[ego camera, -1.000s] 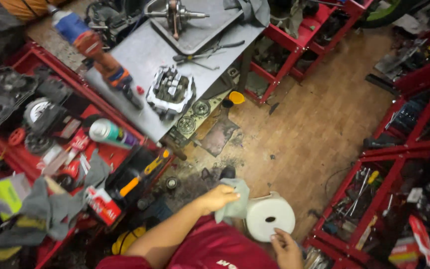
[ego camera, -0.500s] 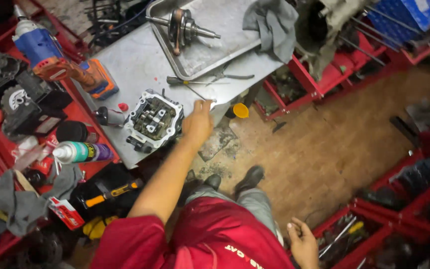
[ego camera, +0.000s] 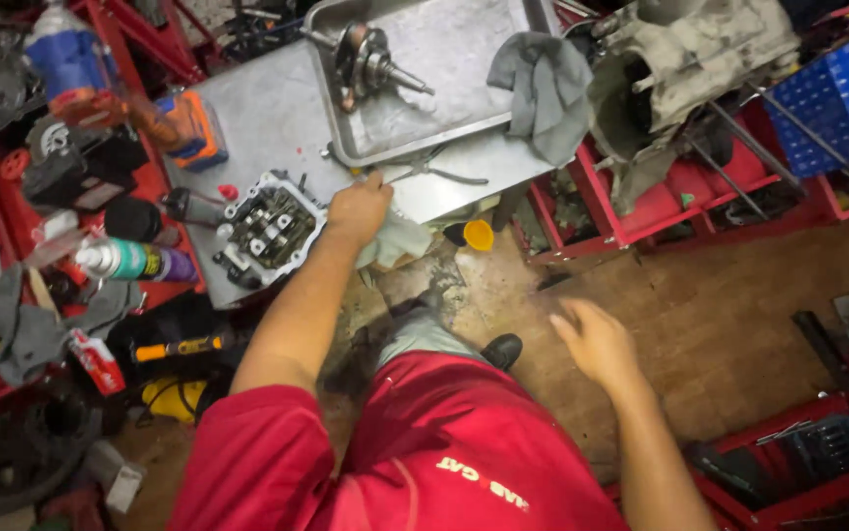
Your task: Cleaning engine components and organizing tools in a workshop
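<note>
Workbench, head view: left hand [ego camera: 359, 208] on pliers [ego camera: 431, 174], rag [ego camera: 394, 241] beneath it.
Left hand closed on a pliers handle at the table [ego camera: 267, 118] edge, just below the tray [ego camera: 464, 88] and right of the cylinder head [ego camera: 269, 226]. Right hand [ego camera: 597, 339] spread wide, holding nothing, over the floor [ego camera: 700, 315]. Crankshaft [ego camera: 370, 59] lies in the tray.

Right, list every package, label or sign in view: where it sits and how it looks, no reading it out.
Spray can: lying on the red shelf at left, a cylinder with teal, white and purple label.
Red packet: lower left shelf beside grey rags, flat, red and white.
Blue crate: top right, with a small white label.
Shirt print: white lettering on red.
</note>
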